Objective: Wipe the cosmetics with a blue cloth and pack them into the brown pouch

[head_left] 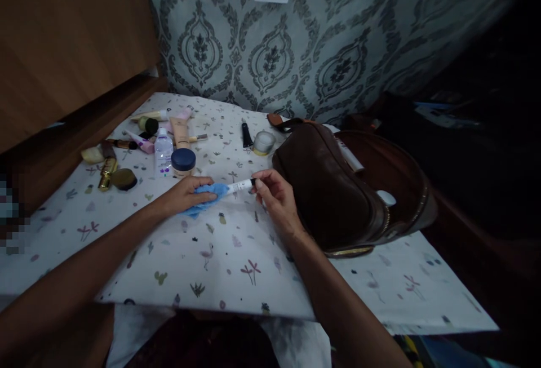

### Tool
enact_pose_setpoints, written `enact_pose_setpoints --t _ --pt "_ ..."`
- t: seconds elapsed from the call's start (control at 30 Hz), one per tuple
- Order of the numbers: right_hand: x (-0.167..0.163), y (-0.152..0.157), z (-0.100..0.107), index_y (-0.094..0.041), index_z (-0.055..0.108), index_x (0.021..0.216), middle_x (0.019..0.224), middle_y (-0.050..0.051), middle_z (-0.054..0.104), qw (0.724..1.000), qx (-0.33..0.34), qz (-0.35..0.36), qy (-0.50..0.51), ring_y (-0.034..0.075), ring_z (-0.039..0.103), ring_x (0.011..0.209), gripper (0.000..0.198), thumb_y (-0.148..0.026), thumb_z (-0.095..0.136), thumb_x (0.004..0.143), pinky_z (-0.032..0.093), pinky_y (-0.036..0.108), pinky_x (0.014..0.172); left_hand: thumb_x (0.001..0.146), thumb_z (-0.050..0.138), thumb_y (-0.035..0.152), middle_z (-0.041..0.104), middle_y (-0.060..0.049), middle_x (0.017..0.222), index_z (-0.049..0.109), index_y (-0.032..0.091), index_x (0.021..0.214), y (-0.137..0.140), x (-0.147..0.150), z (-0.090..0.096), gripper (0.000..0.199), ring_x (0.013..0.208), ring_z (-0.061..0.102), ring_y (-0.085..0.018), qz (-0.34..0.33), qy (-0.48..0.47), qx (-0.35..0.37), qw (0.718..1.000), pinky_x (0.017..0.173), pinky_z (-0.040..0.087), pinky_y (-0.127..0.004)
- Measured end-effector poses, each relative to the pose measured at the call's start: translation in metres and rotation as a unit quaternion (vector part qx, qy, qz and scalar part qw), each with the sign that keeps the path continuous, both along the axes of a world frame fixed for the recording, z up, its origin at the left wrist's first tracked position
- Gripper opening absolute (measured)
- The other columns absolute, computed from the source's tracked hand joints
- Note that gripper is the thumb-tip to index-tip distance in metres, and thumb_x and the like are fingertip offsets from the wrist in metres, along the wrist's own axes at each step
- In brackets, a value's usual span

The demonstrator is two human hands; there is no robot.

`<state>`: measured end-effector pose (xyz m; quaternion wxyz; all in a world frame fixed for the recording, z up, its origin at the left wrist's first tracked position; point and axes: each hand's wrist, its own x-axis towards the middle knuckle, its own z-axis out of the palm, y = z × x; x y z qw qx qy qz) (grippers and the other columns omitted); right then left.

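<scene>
tube (239, 186) and cloth (203, 202) in hands (278, 199)

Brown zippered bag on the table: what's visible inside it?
In the open mouth of the brown zippered bag are a slim white tube and a round white-topped item. The bag's near side covers the bottom; anything deeper can't be seen.

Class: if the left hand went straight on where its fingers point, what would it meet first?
Beyond the blue cloth and white tube it holds, the left hand would likely meet the right hand first, though exact depth is unclear.
</scene>
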<state>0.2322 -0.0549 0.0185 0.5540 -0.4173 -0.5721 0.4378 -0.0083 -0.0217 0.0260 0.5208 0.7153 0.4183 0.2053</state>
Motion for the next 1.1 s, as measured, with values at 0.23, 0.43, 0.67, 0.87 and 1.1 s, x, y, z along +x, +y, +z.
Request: enact_pose_setpoints --t 0.23,0.43,0.67,0.87,1.1 --pt "0.000 0.000 0.003 -0.023 0.064 0.105 0.086 0.003 0.062 1.000 0.015 -0.004 -0.011 0.016 0.057 0.074 0.039 -0.053 0.068 0.081 0.042 0.023 0.050 0.081 0.066 0.051 0.053 0.004 0.066 0.067 0.019 0.093 0.000 -0.001 -0.001 0.034 0.054 0.050 -0.011 0.017 -0.013 -0.013 1.000 0.047 0.040 -0.020" --pt "0.001 -0.001 0.001 -0.021 0.058 0.075 0.061 -0.004 0.054 0.998 -0.019 -0.043 -0.035 0.009 0.043 0.050 0.035 -0.054 0.067 0.082 0.034 0.023 0.048 0.083 0.064 0.049 0.057 0.002 0.069 0.069 0.018 0.095 0.000 -0.001 0.000 0.034 0.058 0.053 -0.013 0.008 0.008 0.022 1.000 0.051 0.041 -0.022" --pt "0.000 -0.002 0.003 -0.021 0.049 0.063 0.052 -0.006 0.048 0.997 -0.025 -0.050 -0.056 0.008 0.037 0.044 0.046 -0.060 0.064 0.083 0.030 0.023 0.044 0.083 0.062 0.048 0.056 0.001 0.071 0.067 0.017 0.095 -0.001 0.001 0.000 0.034 0.059 0.051 -0.012 -0.005 0.017 0.031 0.999 0.052 0.040 -0.023" --pt "-0.002 -0.004 0.006 -0.021 0.053 0.067 0.055 -0.003 0.057 0.998 -0.049 -0.047 -0.007 0.008 0.044 0.045 0.043 -0.059 0.069 0.079 0.034 0.022 0.045 0.092 0.051 0.049 0.053 0.000 0.072 0.057 0.017 0.075 0.003 -0.002 0.011 0.037 0.067 0.053 -0.015 -0.004 0.028 0.177 0.984 0.061 0.043 -0.025" --pt "-0.010 -0.007 0.006 -0.022 0.056 0.074 0.058 -0.003 0.061 1.000 -0.030 -0.005 0.007 0.010 0.051 0.046 0.041 -0.059 0.073 0.074 0.038 0.022 0.043 0.102 0.040 0.039 0.061 -0.008 0.100 0.064 0.016 0.107 -0.015 0.029 0.031 0.033 0.095 0.056 -0.022 0.056 0.115 0.466 0.875 0.084 0.046 -0.034"
